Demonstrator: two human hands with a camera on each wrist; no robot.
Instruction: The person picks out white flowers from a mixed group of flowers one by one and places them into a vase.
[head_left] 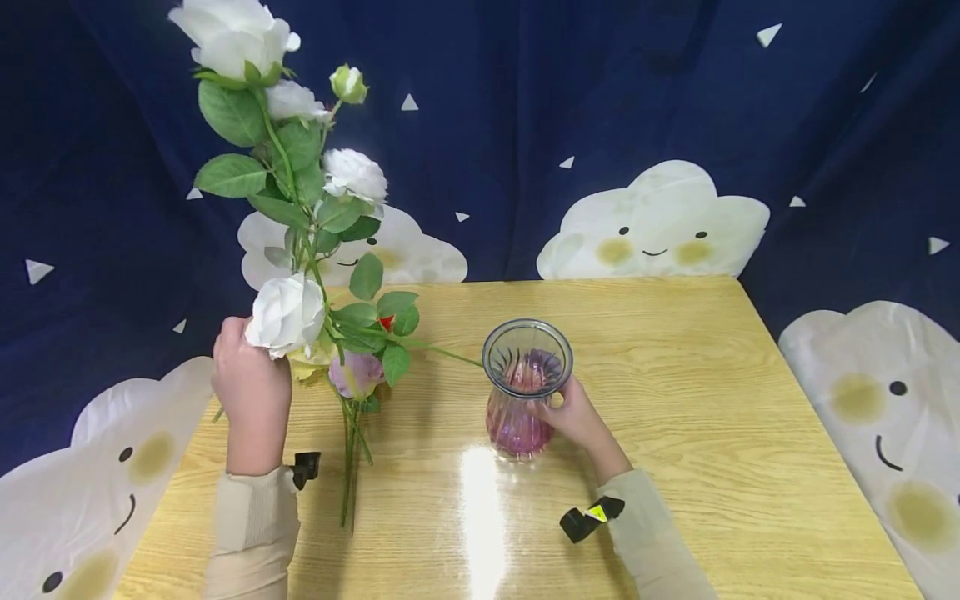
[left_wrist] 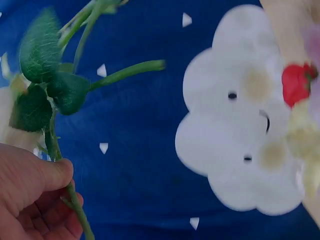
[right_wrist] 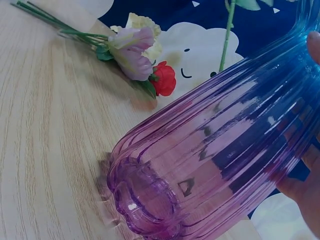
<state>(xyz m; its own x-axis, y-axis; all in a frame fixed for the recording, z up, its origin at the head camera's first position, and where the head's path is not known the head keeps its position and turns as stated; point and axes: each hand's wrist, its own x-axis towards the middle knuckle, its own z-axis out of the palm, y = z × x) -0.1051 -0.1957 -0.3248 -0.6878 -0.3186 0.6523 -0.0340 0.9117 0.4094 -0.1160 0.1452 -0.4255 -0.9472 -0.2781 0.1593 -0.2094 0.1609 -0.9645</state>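
Note:
My left hand holds up a tall spray of white roses with green leaves. In the left wrist view, its thumb and fingers pinch a thin green stem. One stem of the spray reaches right, its end overlapping the rim of a fluted glass vase. The vase shades from blue at the mouth to pink-purple at the base. My right hand grips it around the side, and in the right wrist view the fingers show through the glass.
Behind the spray, a purple flower, a yellow flower and a red flower lie on the wooden table, stems toward the near edge. A dark blue curtain with cloud faces hangs beyond the table.

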